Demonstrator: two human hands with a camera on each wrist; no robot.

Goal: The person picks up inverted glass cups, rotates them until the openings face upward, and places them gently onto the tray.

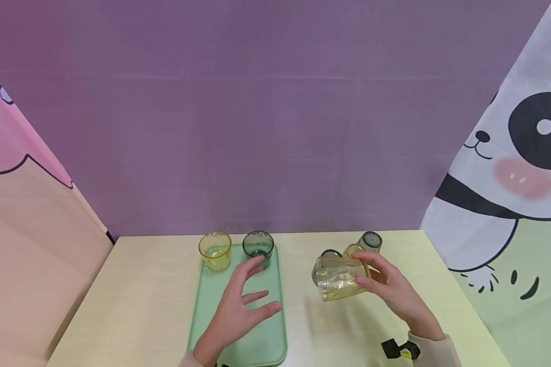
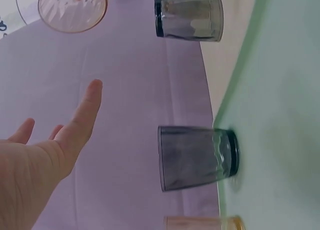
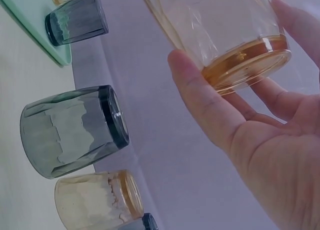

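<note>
My right hand (image 1: 395, 293) grips an amber glass (image 1: 342, 279) near its base, tilted on its side above the table, its mouth toward the left. In the right wrist view, thumb and fingers of the hand (image 3: 260, 125) pinch the thick base of the amber glass (image 3: 225, 35). My left hand (image 1: 239, 306) hovers over the green tray (image 1: 239, 351), fingers spread, holding nothing. On the tray's far end stand a yellow glass (image 1: 215, 252) and a dark glass (image 1: 258, 247), both upright. The left wrist view shows the hand (image 2: 50, 155) apart from the dark glass (image 2: 195, 157).
Behind the held glass, upside down on the table (image 1: 133, 306), are a dark glass (image 3: 75, 130), an amber glass (image 3: 97, 200) and another dark glass (image 1: 371, 241). A purple backdrop (image 1: 266, 127) stands at the table's far edge, with printed panels at both sides.
</note>
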